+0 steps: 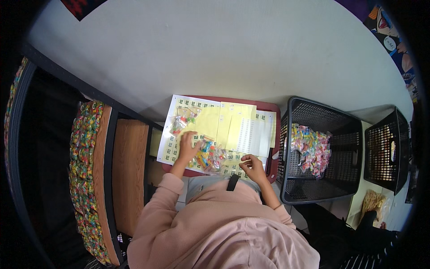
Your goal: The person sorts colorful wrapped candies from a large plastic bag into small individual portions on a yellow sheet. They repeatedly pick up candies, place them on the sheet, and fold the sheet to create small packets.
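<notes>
My left hand (188,146), fingers spread, rests at the left of a pile of small clear bags of colourful candy (210,156) near the front of a red table (276,168). More clear bags (183,119) lie beyond it at the back left. My right hand (250,166) is raised over the sticker sheets at the right of the pile, its thumb and forefinger close together; whether something small is between them cannot be told. Yellow and white sheets of printed stickers (237,124) cover the tabletop, partly overlapping, with a whitish sheet of small labels (252,136) on the right.
Right of the table stands a black plastic crate (342,117) with many small candy bags (312,149); a smaller black basket (383,134) is beyond. Shelves with filled bags (85,168) line the left. A wall rises behind. A person in dark clothes (336,232) is at lower right.
</notes>
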Motion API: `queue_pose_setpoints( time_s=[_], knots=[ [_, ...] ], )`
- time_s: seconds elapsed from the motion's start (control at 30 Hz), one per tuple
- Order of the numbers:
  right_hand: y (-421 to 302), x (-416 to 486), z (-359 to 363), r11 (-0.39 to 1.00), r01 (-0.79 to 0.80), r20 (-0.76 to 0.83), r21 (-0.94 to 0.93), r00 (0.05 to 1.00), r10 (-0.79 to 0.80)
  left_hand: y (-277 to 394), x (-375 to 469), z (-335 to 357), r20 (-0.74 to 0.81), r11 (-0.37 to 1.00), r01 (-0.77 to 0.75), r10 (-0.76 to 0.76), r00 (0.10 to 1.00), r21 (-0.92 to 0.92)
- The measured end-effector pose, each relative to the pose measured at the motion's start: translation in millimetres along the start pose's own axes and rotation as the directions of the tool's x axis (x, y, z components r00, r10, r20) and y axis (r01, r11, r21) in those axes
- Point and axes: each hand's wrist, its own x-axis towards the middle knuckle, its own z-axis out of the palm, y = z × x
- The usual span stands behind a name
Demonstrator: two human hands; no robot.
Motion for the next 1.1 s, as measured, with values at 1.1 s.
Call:
queue_pose_setpoints(
  time_s=[1.1],
  knots=[
    [-52.4,17.7,27.8,0.947,0.309,-0.072,0.088,0.95,-0.303,112.7,-24.7,-0.4,0.278,0.744,0.222,-0.051,0.959,-0.63]
  ],
)
